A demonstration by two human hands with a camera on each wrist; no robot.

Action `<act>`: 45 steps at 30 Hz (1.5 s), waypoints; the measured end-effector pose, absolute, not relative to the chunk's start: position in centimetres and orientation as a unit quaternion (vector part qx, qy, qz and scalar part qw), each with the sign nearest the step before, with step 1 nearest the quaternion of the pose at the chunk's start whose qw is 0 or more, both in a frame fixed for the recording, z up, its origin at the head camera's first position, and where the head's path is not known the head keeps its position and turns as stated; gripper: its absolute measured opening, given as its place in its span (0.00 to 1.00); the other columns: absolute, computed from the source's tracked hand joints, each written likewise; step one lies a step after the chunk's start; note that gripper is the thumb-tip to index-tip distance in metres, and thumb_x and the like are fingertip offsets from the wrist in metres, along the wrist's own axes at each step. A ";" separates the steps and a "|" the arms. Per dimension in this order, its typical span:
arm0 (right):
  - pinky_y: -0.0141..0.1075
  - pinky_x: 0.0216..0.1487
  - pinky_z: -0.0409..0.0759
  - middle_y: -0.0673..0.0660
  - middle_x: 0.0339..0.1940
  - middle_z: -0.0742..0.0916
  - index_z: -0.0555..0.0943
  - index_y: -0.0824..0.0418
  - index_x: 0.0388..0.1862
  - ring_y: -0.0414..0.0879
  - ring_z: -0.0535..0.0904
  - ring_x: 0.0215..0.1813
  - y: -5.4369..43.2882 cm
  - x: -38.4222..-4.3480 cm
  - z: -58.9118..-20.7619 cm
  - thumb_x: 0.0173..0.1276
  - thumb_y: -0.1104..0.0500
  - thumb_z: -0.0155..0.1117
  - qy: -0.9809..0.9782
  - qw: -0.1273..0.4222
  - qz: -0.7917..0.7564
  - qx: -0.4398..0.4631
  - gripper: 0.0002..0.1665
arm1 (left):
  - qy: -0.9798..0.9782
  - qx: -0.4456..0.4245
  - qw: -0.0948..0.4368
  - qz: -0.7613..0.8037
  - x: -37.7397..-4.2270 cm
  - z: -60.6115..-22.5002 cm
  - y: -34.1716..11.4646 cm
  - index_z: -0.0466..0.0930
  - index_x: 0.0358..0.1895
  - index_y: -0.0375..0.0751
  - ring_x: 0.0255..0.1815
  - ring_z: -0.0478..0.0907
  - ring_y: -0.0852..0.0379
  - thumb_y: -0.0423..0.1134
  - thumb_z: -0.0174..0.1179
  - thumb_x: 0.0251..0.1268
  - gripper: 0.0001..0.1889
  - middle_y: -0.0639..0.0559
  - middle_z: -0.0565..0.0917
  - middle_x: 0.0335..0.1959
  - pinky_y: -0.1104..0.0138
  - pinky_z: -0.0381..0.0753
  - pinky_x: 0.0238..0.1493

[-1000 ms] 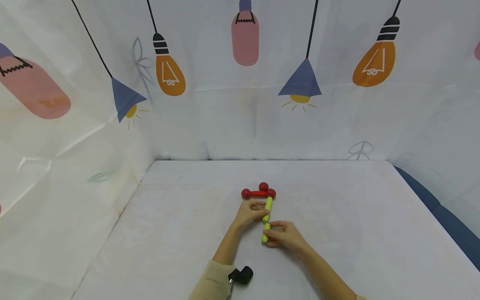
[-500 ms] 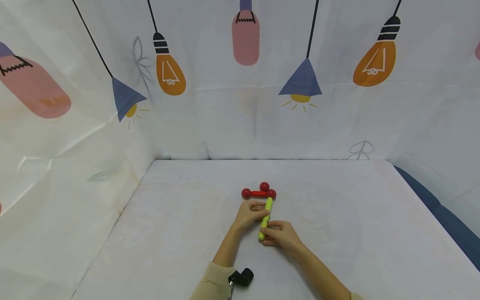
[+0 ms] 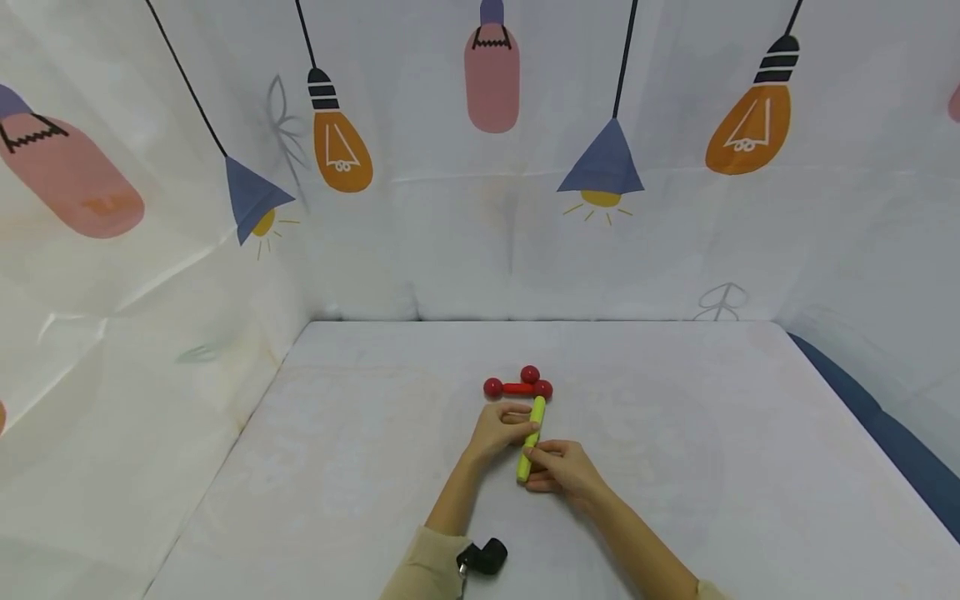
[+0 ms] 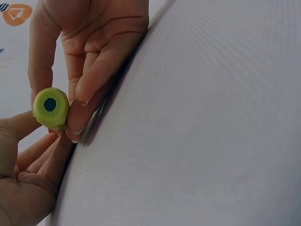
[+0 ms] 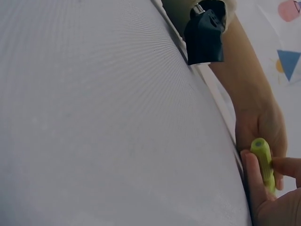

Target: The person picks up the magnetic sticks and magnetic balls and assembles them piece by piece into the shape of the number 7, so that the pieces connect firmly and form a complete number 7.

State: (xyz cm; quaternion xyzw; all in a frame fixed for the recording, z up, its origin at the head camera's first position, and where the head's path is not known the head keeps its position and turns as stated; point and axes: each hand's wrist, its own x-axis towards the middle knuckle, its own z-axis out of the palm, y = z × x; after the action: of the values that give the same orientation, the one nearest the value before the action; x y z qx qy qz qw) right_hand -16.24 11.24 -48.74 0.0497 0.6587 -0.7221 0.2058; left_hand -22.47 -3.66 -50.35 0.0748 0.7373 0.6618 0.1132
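Two yellow-green rods lie end to end in a slanting line on the white table. My left hand (image 3: 498,429) pinches the far rod (image 3: 537,410) between its fingers and thumb. The near rod (image 3: 522,470) is pinched by my right hand (image 3: 568,473) near where the rods meet. In the left wrist view, the near rod (image 4: 62,109) shows its round end with a dark centre. The right wrist view has this rod (image 5: 261,153) between the right hand's fingers and thumb. Just beyond the far rod's tip is a red ball (image 3: 543,389); whether they touch is unclear.
A red rod (image 3: 517,388) joins that ball to another red ball (image 3: 492,387) on the left. A third red ball (image 3: 529,374) sits behind. A black wrist camera (image 3: 483,556) sticks out from the left sleeve. Behind the table (image 3: 360,467) hangs a lamp-printed white sheet (image 3: 450,250).
My right hand has brought the near rod up and left, closing its gap to the far rod. Its fingers have since shifted slightly along the rod. The left hand stays put.
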 end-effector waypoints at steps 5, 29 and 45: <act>0.36 0.33 0.83 0.57 0.27 0.85 0.70 0.81 0.51 0.44 0.84 0.29 11.4 -16.3 -48.7 0.68 0.60 0.59 0.653 0.214 -0.725 0.042 0.24 | 0.740 0.080 0.119 0.658 -22.4 -50.4 -3.8 0.79 0.48 0.27 0.39 0.84 0.52 0.34 0.67 0.55 0.19 0.36 0.85 0.38 0.68 0.81 0.35; 0.37 0.37 0.83 0.66 0.40 0.86 0.69 0.74 0.58 0.46 0.83 0.32 14.8 -19.4 -48.0 0.65 0.57 0.64 0.756 0.133 -0.639 0.042 0.29 | 0.731 0.091 0.172 0.654 -21.0 -49.2 -5.0 0.77 0.52 0.28 0.30 0.81 0.60 0.32 0.67 0.53 0.22 0.38 0.86 0.35 0.67 0.81 0.34; 0.50 0.59 0.72 0.69 0.56 0.79 0.70 0.67 0.63 0.61 0.74 0.59 15.5 -28.1 -48.6 0.65 0.50 0.62 0.849 0.002 -0.528 -0.006 0.33 | 0.737 0.091 0.166 0.649 -19.9 -47.3 -5.1 0.78 0.50 0.25 0.28 0.79 0.61 0.31 0.66 0.54 0.20 0.38 0.86 0.34 0.68 0.81 0.32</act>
State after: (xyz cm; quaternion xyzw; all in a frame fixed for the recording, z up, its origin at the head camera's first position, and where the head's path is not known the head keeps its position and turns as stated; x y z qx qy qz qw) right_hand -28.08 15.47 -48.59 -0.0060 0.8491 -0.5282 0.0024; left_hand -19.94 -5.05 -47.28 0.0915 0.7368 0.6490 0.1659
